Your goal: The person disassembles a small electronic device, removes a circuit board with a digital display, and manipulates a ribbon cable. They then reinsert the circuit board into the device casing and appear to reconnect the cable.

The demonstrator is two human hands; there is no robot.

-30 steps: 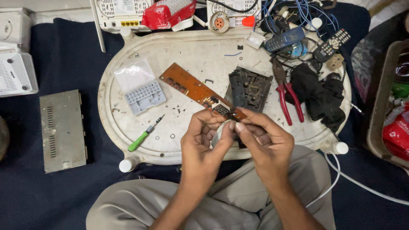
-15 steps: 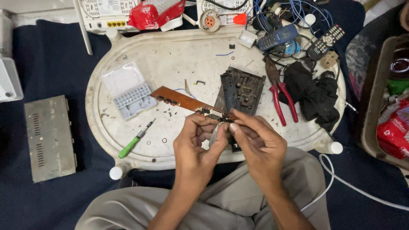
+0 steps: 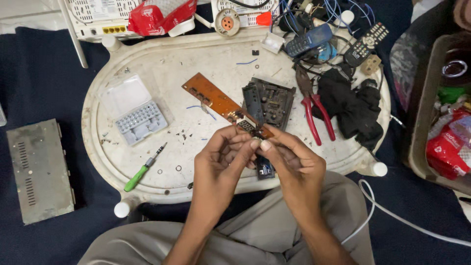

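While both hands meet at near end, long orange-brown circuit board strip [image 3: 222,103] runs toward 10 o'clock; left hand [image 3: 221,157], right hand [image 3: 289,159] fingertips pressed together, pinching it (pinched spot partly hidden).

Green screwdriver [image 3: 142,169], red pliers [image 3: 314,110] — metal box [image 3: 39,172].

Red crinkled plastic packet [image 3: 159,14] at the worktop's far edge, left of centre, lying on a white router. Clear plastic case [image 3: 133,110] on the worktop's left side, lid open, grey bit tray inside. Small dark display [image 3: 245,125] on the orange board, near the front edge. Blue phone [image 3: 309,40] with small screen at the far right. Red-white packets [image 3: 449,147] in a bin off the right edge.
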